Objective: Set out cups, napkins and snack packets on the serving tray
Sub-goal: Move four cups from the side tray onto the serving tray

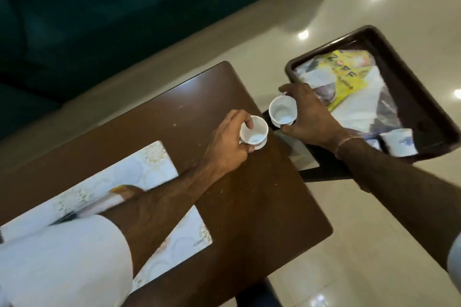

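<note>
1. Head view: the left hand is gripping a small white cup from its left side, the fingers curling over the rim and the thumb lying near the foot. This cup is sitting at the far right corner of the brown wooden table; whether its foot is touching the wood or hanging just above it, I cannot tell.
2. The right hand is wrapping around a second white cup from the right, one finger reaching over the far rim and the thumb pressing the near side. This cup is hanging past the table's edge, between the table and the serving tray. Both cups are standing upright and looking empty.
3. The dark serving tray is lying to the right of the table, tilted in the picture. Inside it a yellow snack packet is resting on white napkins, with a clear-wrapped packet beside them.
4. At the tray's near end another white cup with a blue mark is lying or standing; blur is hiding which.
5. A white patterned placemat is covering the table's near left part, and the left forearm, with its white sleeve, is crossing over it.
6. A dark green sofa is standing on the far side, on the pale glossy floor.
</note>
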Demonstrator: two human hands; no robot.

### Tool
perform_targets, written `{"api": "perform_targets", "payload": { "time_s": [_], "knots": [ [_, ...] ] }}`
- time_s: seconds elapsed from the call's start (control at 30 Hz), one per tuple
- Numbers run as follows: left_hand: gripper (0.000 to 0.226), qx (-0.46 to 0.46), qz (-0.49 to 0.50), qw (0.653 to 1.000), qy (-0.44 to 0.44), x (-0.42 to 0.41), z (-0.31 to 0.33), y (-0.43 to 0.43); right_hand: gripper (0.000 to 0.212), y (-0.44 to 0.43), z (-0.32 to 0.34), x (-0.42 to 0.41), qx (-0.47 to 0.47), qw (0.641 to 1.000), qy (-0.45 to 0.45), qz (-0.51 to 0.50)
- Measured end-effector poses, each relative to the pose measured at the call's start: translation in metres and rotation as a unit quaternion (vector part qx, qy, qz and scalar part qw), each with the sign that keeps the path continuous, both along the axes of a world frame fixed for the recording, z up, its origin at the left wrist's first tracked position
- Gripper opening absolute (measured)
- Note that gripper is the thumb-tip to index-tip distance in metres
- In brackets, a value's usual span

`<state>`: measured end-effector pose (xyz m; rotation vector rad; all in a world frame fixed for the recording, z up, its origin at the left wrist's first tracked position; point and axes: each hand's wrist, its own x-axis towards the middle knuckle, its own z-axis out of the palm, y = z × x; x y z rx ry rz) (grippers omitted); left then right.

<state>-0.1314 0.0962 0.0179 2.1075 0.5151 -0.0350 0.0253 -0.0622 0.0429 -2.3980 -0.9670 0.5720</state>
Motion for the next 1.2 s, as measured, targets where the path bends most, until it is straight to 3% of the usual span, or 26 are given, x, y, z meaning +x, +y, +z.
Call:
{"api": "perform_targets", "payload": {
  "time_s": [0.2, 0.77, 0.97, 1.2],
  "knots": [
    [0.086, -0.001, 0.079, 0.995, 0.064, -0.118, -0.002, 0.049, 0.087, 0.079, -0.011, -0.085, -0.032, 0.992, 0.045, 0.11],
    [0.062, -0.013, 0.229, 0.97, 0.077, -0.392, -0.015, 0.116, 0.08, 0.243, -0.04, -0.317, -0.045, 0.923, 0.091, 0.371],
    [0.085, -0.012, 0.258, 0.959, 0.114, -0.434, -0.03, 0.114, 0.074, 0.279, -0.051, -0.366, -0.045, 0.884, 0.089, 0.456],
    [0.088, -0.028, 0.278, 0.958, 0.056, -0.447, -0.04, 0.108, 0.07, 0.304, -0.051, -0.387, -0.075, 0.869, 0.086, 0.481]
  ]
}}
